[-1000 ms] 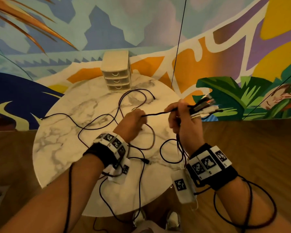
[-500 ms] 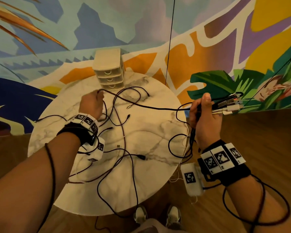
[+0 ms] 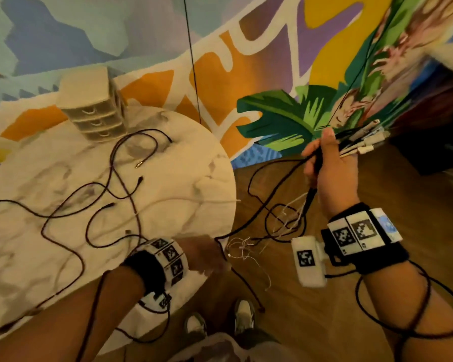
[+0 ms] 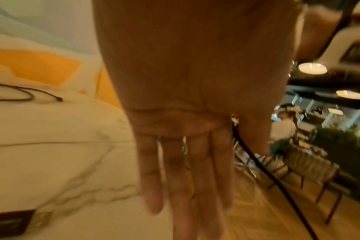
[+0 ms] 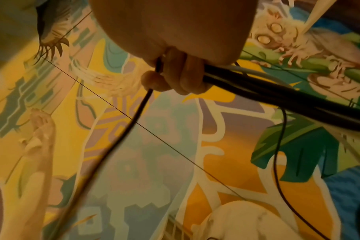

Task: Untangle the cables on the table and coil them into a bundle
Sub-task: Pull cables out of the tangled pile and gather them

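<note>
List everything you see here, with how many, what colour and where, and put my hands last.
table: one, round, white marble, at left.
drawer unit: one, cream, three drawers, on the table's far edge by the wall.
loose cables: several, count unclear, dark, snaking across the table.
cable bundle: several black and white cables, plug ends poking out past the right fist.
thin white wires: a tangle, hanging off the table edge.
mural wall: one, many colours, behind the table.
floor: wood, brown.
shoes: two, light, at bottom.
left hand: fingers straight, a black cable running between thumb and fingers, at the table's near edge.
right hand: raised, grips the cable bundle.
</note>
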A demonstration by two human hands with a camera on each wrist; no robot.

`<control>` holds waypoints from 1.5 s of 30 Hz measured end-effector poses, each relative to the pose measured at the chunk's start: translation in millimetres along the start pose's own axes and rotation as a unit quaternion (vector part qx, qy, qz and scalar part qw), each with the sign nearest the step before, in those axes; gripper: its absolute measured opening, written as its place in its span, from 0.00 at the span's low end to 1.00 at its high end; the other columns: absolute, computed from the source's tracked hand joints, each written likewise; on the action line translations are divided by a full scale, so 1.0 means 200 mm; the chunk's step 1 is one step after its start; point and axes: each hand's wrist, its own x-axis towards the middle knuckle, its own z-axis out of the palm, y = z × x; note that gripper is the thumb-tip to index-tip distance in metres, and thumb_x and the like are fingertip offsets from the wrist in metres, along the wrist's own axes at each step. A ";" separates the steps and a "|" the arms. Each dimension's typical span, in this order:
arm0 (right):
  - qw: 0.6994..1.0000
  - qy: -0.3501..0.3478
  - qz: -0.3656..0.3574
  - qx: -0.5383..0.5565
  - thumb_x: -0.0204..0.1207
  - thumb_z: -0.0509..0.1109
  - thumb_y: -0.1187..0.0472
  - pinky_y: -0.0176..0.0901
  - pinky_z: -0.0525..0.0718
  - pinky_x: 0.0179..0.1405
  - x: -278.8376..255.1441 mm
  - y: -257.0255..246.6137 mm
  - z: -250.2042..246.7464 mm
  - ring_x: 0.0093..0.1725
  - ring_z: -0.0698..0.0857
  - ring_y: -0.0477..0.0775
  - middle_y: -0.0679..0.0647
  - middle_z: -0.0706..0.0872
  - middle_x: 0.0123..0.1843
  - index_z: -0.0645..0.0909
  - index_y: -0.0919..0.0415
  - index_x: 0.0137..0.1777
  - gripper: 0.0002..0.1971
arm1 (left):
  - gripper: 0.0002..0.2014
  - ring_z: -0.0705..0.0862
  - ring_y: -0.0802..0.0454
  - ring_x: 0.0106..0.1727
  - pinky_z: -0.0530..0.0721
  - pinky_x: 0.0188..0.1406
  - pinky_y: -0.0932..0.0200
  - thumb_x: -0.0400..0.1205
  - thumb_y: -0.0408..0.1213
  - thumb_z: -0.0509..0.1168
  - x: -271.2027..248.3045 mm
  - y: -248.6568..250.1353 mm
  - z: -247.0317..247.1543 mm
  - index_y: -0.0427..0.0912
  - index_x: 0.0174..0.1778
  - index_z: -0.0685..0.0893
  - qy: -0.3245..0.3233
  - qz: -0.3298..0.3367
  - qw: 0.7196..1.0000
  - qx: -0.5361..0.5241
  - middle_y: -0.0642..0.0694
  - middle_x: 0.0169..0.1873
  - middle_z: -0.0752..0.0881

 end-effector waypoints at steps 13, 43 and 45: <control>0.982 -0.111 0.062 -0.138 0.84 0.57 0.47 0.32 0.62 0.14 -0.05 0.08 -0.42 0.14 0.65 0.46 0.61 0.81 0.20 0.88 0.60 0.41 0.23 | 0.12 0.77 0.65 0.30 0.69 0.30 0.69 0.86 0.44 0.57 0.18 0.79 -0.24 0.44 0.42 0.81 0.363 0.319 0.873 -0.069 0.55 0.30 0.79; 0.991 -0.123 -0.008 -0.053 0.81 0.57 0.45 0.35 0.77 0.21 0.13 -0.06 -0.52 0.26 0.79 0.44 0.49 0.84 0.33 0.85 0.54 0.46 0.18 | 0.10 0.71 0.59 0.20 0.71 0.22 0.60 0.83 0.31 0.51 0.19 1.32 -0.28 0.33 0.42 0.76 0.132 0.400 0.841 -0.339 0.56 0.19 0.75; 0.981 -0.185 0.033 -0.044 0.76 0.62 0.49 0.40 0.79 0.25 0.11 0.03 -0.50 0.26 0.79 0.42 0.44 0.82 0.28 0.81 0.51 0.38 0.11 | 0.15 0.63 0.57 0.16 0.66 0.18 0.65 0.82 0.33 0.52 0.16 1.32 -0.34 0.41 0.27 0.66 0.113 0.373 0.832 -0.394 0.54 0.14 0.67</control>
